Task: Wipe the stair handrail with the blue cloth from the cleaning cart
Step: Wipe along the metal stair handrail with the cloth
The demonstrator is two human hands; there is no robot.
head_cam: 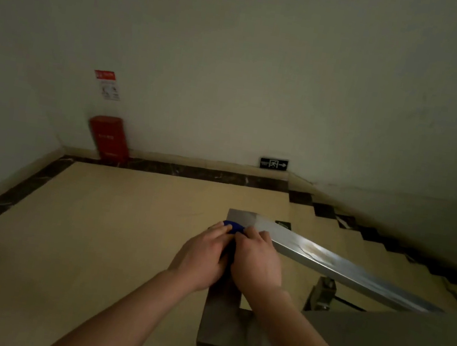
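Observation:
A blue cloth (233, 228) shows as a small bunched patch between my two hands, most of it hidden under them. My left hand (200, 254) and my right hand (258, 258) press side by side on it, fingers curled around the cloth. They rest at the near end of a flat, shiny metal handrail (335, 263), which slopes down to the right along the stairs. The rail's square end (241, 217) sticks out just beyond my fingertips. No cleaning cart is in view.
A beige tiled landing (98, 242) with a dark border spreads to the left. A red fire-extinguisher box (109, 137) stands against the far wall, an exit sign (273, 164) low beside it. Stairs (360, 237) descend to the right. A grey post base (230, 330) sits below my wrists.

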